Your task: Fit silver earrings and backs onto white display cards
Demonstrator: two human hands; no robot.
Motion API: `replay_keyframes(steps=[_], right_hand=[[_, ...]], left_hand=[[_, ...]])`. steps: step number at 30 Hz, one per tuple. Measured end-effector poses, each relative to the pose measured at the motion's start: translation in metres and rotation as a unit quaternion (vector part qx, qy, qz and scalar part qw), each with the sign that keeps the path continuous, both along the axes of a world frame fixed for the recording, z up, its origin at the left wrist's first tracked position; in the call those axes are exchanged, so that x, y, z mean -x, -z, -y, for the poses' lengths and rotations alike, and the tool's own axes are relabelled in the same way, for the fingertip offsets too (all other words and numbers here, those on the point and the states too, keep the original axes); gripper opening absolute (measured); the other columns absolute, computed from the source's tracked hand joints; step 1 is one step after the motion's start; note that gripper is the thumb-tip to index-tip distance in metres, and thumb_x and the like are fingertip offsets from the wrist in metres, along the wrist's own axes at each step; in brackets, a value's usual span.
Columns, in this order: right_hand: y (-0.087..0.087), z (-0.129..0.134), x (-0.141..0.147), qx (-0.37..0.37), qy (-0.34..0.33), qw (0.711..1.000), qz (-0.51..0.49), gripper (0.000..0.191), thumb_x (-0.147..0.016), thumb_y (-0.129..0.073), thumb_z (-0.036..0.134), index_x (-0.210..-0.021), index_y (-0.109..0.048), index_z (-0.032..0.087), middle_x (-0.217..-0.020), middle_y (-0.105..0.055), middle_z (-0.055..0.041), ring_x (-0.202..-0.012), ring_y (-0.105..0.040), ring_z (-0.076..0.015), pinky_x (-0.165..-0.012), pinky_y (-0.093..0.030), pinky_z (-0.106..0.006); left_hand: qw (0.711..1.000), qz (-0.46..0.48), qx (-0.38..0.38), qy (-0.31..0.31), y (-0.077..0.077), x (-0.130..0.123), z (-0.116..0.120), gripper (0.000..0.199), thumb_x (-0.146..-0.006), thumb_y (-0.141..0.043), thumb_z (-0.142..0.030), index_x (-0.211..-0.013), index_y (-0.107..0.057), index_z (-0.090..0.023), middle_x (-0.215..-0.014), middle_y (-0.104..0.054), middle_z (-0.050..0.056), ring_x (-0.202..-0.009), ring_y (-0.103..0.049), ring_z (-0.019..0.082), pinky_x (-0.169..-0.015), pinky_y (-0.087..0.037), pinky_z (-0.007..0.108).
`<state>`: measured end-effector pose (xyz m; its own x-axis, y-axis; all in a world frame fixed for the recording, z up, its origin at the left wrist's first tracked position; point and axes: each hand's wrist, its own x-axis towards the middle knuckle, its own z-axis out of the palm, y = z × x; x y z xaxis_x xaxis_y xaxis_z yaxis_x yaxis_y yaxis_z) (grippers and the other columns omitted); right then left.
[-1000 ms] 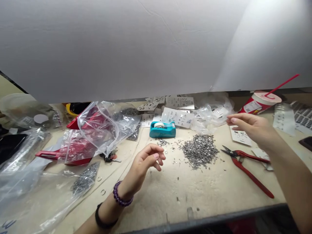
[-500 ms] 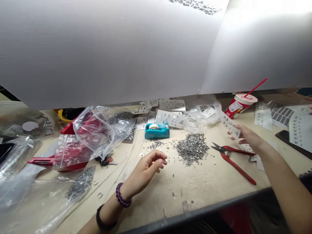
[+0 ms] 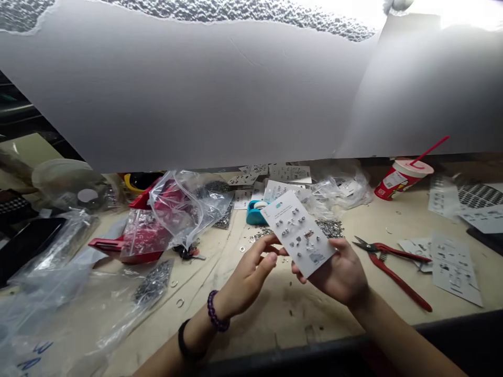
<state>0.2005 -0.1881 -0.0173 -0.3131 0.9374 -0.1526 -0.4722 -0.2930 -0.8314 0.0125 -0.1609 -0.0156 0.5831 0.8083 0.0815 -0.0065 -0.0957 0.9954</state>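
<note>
My right hand [image 3: 343,272] grips an earring card [image 3: 299,234], white with several small silver studs set in rows, and holds it tilted above the table. At the card's lower left edge is my left hand [image 3: 251,275], its fingers loosely bent and the thumb apart. Its fingertips are close to the card; whether they touch it I cannot tell. Behind the card, a pile of small silver pieces [image 3: 330,229] is partly hidden, as is a teal tape dispenser [image 3: 255,216].
Red-handled pruning shears [image 3: 401,277] lie on the right beside more earring cards [image 3: 455,267]. A red cup [image 3: 401,180] with a straw stands at the back right. Plastic bags [image 3: 188,209] and a red scoop [image 3: 106,245] crowd the left. A white sheet [image 3: 220,94] hangs across the top.
My right hand has come in from the right with the earring card, to the middle in front of the pile. My left hand has stayed near the middle, now close to the card.
</note>
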Motion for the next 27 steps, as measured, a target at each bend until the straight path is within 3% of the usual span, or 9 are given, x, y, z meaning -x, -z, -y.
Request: replay_keyframes(steps=[6, 9, 13, 16, 18, 20, 21, 24, 27], right_hand=[[0.012, -0.005, 0.021, 0.028, -0.062, 0.997, -0.031, 0.058, -0.077, -0.020, 0.046, -0.118, -0.050, 0.020, -0.111, -0.061, -0.0127, -0.081, -0.063, -0.0250, -0.070, -0.048, -0.042], [0.016, -0.007, 0.023, 0.021, -0.064, 0.997, -0.025, 0.049, -0.081, -0.026, 0.045, -0.114, -0.053, 0.020, -0.108, -0.062, -0.0115, -0.085, -0.063, -0.0252, -0.076, -0.046, -0.045], [0.014, -0.014, 0.016, -0.039, 0.029, 0.988, 0.146, 0.039, -0.084, -0.037, 0.043, -0.112, -0.053, 0.020, -0.107, -0.061, -0.0106, -0.091, -0.059, -0.0227, -0.075, -0.048, -0.039], [0.011, -0.016, 0.011, -0.129, 0.163, 0.928, 0.310, 0.029, -0.084, -0.046, 0.038, -0.106, -0.054, 0.021, -0.103, -0.059, -0.0082, -0.091, -0.057, -0.0206, -0.075, -0.046, -0.036], [0.008, -0.014, 0.012, -0.227, 0.235, 0.847, 0.418, 0.019, -0.082, -0.050, 0.032, -0.095, -0.058, 0.021, -0.093, -0.059, -0.0064, -0.085, -0.055, -0.0193, -0.071, -0.045, -0.034], [0.007, -0.013, 0.018, -0.313, 0.251, 0.769, 0.497, 0.011, -0.082, -0.052, 0.029, -0.084, -0.059, 0.021, -0.080, -0.057, -0.0048, -0.074, -0.053, -0.0178, -0.065, -0.044, -0.032], [0.007, -0.014, 0.021, -0.340, 0.245, 0.745, 0.519, 0.010, -0.082, -0.052, 0.028, -0.082, -0.060, 0.021, -0.076, -0.056, -0.0043, -0.070, -0.052, -0.0173, -0.063, -0.043, -0.032], [0.006, -0.017, 0.031, -0.358, 0.243, 0.719, 0.544, 0.012, -0.082, -0.053, 0.030, -0.085, -0.060, 0.021, -0.076, -0.057, -0.0046, -0.068, -0.052, -0.0170, -0.059, -0.042, -0.030], [0.005, -0.022, 0.035, -0.326, 0.243, 0.746, 0.527, 0.016, -0.081, -0.054, 0.034, -0.087, -0.062, 0.021, -0.077, -0.059, -0.0046, -0.066, -0.053, -0.0169, -0.058, -0.042, -0.030]], left_hand=[[0.995, 0.056, 0.070, -0.048, 0.002, -0.002, -0.001, 0.033, -0.088, -0.041, -0.036, -0.117, -0.045, -0.020, -0.089, -0.059, 0.004, -0.063, -0.052, 0.012, -0.065, -0.047, 0.030], [0.989, 0.044, 0.087, -0.111, 0.005, -0.002, -0.005, 0.033, -0.086, -0.044, -0.036, -0.112, -0.049, -0.018, -0.094, -0.060, 0.005, -0.072, -0.055, 0.015, -0.067, -0.047, 0.028], [0.981, 0.053, 0.111, -0.152, 0.010, 0.000, -0.012, 0.033, -0.084, -0.045, -0.037, -0.110, -0.050, -0.017, -0.102, -0.059, 0.007, -0.084, -0.057, 0.018, -0.074, -0.047, 0.031], [0.983, 0.022, 0.104, -0.152, 0.014, 0.002, -0.015, 0.032, -0.084, -0.045, -0.040, -0.105, -0.052, -0.016, -0.094, -0.061, 0.006, -0.081, -0.057, 0.017, -0.071, -0.047, 0.030], [0.985, -0.002, 0.094, -0.146, 0.015, 0.002, -0.014, 0.032, -0.084, -0.044, -0.041, -0.103, -0.053, -0.016, -0.092, -0.061, 0.005, -0.079, -0.057, 0.017, -0.067, -0.048, 0.029], [0.987, -0.018, 0.076, -0.142, 0.015, 0.002, -0.012, 0.032, -0.084, -0.045, -0.041, -0.105, -0.053, -0.017, -0.094, -0.061, 0.006, -0.080, -0.057, 0.017, -0.066, -0.048, 0.028], [0.988, -0.023, 0.065, -0.139, 0.014, 0.002, -0.011, 0.032, -0.084, -0.046, -0.040, -0.106, -0.053, -0.017, -0.097, -0.060, 0.007, -0.082, -0.058, 0.018, -0.067, -0.049, 0.028], [0.991, -0.038, 0.023, -0.125, 0.012, 0.000, -0.007, 0.031, -0.083, -0.049, -0.036, -0.108, -0.054, -0.019, -0.104, -0.059, 0.008, -0.089, -0.058, 0.020, -0.066, -0.050, 0.027], [0.988, -0.064, -0.036, -0.134, 0.011, -0.002, -0.003, 0.026, -0.083, -0.050, -0.033, -0.103, -0.058, -0.020, -0.102, -0.058, 0.008, -0.088, -0.058, 0.020, -0.061, -0.051, 0.025]])
